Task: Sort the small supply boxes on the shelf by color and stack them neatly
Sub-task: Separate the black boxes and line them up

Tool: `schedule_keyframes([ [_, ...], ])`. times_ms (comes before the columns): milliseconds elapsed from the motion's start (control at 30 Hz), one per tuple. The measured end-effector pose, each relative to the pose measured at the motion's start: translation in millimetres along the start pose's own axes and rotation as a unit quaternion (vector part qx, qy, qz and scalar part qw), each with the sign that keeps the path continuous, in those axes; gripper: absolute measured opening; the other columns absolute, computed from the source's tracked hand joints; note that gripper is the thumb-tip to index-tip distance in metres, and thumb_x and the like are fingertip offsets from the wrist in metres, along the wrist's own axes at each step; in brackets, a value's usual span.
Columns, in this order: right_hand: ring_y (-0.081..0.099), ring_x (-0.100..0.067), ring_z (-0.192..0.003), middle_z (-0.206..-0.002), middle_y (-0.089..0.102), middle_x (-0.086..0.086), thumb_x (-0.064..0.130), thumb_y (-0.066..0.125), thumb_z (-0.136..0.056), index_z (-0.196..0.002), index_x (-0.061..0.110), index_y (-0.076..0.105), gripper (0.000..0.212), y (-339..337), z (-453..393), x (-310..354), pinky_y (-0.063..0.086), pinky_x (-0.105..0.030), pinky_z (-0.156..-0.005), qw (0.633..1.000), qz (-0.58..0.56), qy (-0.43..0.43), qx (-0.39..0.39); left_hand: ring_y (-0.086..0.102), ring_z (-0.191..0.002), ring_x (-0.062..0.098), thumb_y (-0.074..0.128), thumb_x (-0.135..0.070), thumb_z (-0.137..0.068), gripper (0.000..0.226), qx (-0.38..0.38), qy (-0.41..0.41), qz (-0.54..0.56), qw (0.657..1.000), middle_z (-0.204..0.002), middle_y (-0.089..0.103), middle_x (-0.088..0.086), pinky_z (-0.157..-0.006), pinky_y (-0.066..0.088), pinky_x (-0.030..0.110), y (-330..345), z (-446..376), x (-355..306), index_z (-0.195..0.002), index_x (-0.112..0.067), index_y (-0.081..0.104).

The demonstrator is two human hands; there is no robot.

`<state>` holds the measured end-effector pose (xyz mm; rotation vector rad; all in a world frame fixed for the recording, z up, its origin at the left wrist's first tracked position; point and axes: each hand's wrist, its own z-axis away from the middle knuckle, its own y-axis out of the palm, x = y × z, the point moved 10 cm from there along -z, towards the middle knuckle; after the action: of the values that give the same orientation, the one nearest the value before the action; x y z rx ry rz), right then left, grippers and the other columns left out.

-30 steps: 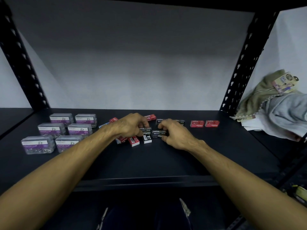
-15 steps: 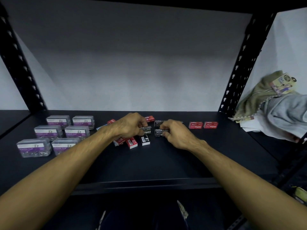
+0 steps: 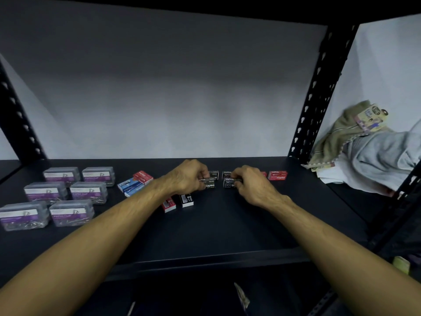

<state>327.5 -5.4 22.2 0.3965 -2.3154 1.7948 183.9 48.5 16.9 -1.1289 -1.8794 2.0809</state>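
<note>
On the black shelf [image 3: 227, 224], my left hand [image 3: 186, 176] is shut on a black staple box [image 3: 209, 183] that rests on or beside another black one. My right hand [image 3: 250, 183] grips a second stack of black staple boxes [image 3: 228, 181] a little to the right. A gap separates the two black groups. One black box [image 3: 187, 200] and a red box [image 3: 169, 204] lie nearer, partly under my left wrist. Blue boxes [image 3: 130, 186] and a red box [image 3: 142, 176] lie to the left. Red boxes [image 3: 278, 175] sit at the right.
Several clear paper-clip boxes with purple labels [image 3: 68, 192] stand in rows at the left. Folded towels [image 3: 369, 151] pile up on the neighbouring shelf to the right, past a black perforated upright [image 3: 314, 96]. A white wall backs the shelf.
My hands have drawn apart slightly, each keeping its black boxes. The blue boxes at the left now show from behind my left forearm.
</note>
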Motion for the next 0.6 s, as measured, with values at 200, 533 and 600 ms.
schedule_keyframes([
  [200,0.060,-0.023,-0.111,-0.121,0.062,-0.006,0.012,0.058,-0.095,-0.120,0.012,0.066,0.027,0.7,-2.2,-8.5,0.042,-0.025,-0.092,1.000,0.005,0.011,0.002,0.062,-0.090,0.014,0.072,-0.013,-0.087,0.023,0.000,0.002,-0.021,1.000,-0.101,0.065,-0.002,-0.075,0.046,0.023,6.8,-7.1,-8.8,-0.109,-0.014,0.068],
  [533,0.060,-0.024,-0.108,-0.117,0.062,-0.007,0.012,0.058,-0.096,-0.119,0.011,0.066,0.025,8.7,-3.7,-12.1,0.043,-0.027,-0.091,1.000,-0.001,0.004,0.012,0.065,-0.085,0.012,0.073,-0.015,-0.086,0.015,0.003,0.002,-0.023,1.000,-0.095,0.069,-0.004,-0.074,0.053,0.027,12.7,-13.7,-5.1,-0.099,-0.019,0.069],
  [600,0.060,-0.024,-0.107,-0.116,0.062,-0.007,0.013,0.058,-0.095,-0.118,0.011,0.066,0.025,9.4,-4.3,-12.8,0.043,-0.027,-0.091,1.000,-0.001,0.005,0.012,0.066,-0.086,0.013,0.073,-0.015,-0.086,0.016,0.004,-0.001,-0.022,1.000,-0.096,0.069,-0.003,-0.079,0.056,0.031,14.5,-14.5,-3.6,-0.101,-0.019,0.069],
])
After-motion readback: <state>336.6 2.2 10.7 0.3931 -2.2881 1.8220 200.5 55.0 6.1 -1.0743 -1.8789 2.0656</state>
